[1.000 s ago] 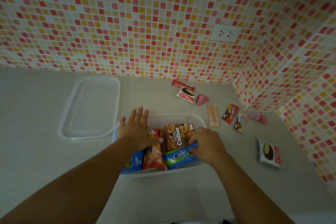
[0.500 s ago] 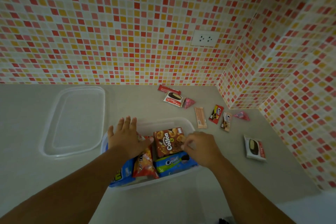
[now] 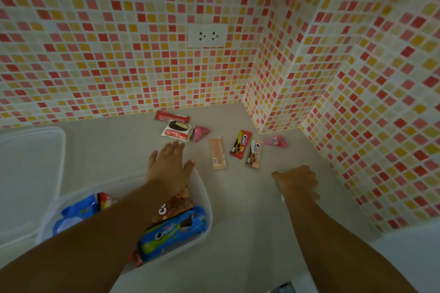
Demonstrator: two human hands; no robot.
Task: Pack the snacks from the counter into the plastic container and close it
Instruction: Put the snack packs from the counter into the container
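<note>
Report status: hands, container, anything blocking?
Left hand open, reaching toward Choco Pie pack. Right hand over the counter, grip unclear. Container part-filled, lid off. Nothing blocking loose snacks.

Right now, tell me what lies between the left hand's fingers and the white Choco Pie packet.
Nothing: in the head view, only bare grey counter separates the left hand's fingers from the white Choco Pie packet.

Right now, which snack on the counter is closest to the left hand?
The white Choco Pie packet, just beyond the left hand. The peach wafer bar and other wrappers lie farther right.
</note>
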